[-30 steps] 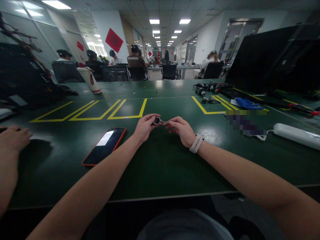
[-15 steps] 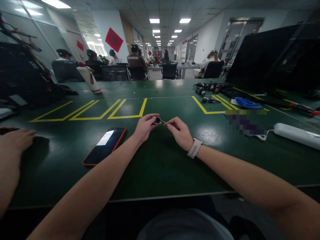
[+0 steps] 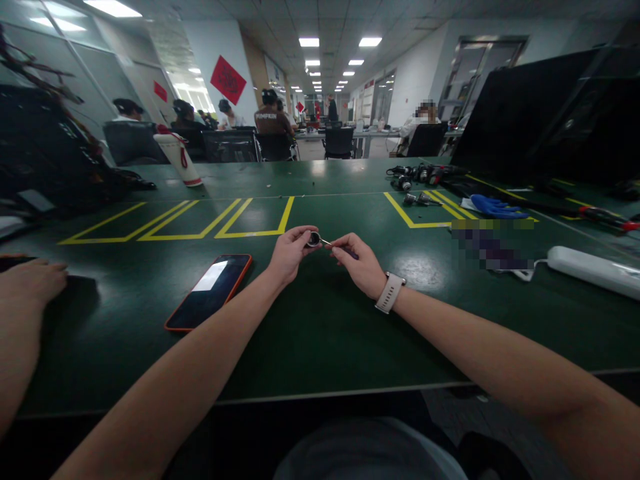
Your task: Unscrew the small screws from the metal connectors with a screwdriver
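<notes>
"As we sweep from the far left, who's there?"

"One co-worker's hand (image 3: 35, 279), nine o'clock from the person's left hand (image 3: 291, 252)! Then one cup (image 3: 177, 159) at ten, and one phone (image 3: 210, 293) lying flat at eight, long axis one to seven."

"And the left hand?"

"Closed round one small dark-centred part (image 3: 313, 239), held at its fingertips, two o'clock from the palm, above the green table (image 3: 305, 347)."

"Now the right hand (image 3: 354, 256)!"

"Gripping one thin-shafted tool (image 3: 325, 242), and that shaft points to ten o'clock, straight at the part. The left hand is nearer, since it holds the thing. Contact at the rim? Can't tell."

"Keep going right!"

"One watch (image 3: 391, 293) on that wrist. From the right hand: dark metal pieces (image 3: 423, 175) at one, overlapping too much to count; blue glove fabric (image 3: 495, 206) at two, one or a pair, unclear; one white bar (image 3: 595, 272) at three."
</notes>
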Motion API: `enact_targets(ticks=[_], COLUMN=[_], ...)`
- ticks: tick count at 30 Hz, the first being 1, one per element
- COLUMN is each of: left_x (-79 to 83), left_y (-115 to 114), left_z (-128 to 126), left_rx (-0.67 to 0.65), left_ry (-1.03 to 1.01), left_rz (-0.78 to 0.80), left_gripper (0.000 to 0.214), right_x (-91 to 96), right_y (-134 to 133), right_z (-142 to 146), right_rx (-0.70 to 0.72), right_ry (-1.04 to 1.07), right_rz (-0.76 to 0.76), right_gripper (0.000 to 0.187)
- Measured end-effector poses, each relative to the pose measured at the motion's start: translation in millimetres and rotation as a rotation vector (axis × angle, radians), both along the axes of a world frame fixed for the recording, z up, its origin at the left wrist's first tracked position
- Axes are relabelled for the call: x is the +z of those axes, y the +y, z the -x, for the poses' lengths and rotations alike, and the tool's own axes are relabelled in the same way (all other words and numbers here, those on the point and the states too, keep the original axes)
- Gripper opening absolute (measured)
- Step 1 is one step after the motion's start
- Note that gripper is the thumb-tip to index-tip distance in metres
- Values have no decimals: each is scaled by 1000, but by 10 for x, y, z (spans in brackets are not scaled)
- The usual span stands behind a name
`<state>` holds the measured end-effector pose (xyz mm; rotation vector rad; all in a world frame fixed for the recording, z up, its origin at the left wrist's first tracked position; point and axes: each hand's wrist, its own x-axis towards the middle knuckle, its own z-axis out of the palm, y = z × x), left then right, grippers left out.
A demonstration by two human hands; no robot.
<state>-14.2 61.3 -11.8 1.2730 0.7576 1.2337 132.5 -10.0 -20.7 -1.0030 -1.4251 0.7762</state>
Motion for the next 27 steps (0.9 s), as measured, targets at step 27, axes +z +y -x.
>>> enact_targets(ticks=[27], left_x=[19], left_y=[-27], left_z=[67], left_rx=[-66], left_ry=[408], left_rz=[-279], left_gripper=[32], right_x=[60], right_y=[57], right_z=[-76], right_rx=[47], right_ry=[370], right_rz=[183], right_gripper=[8])
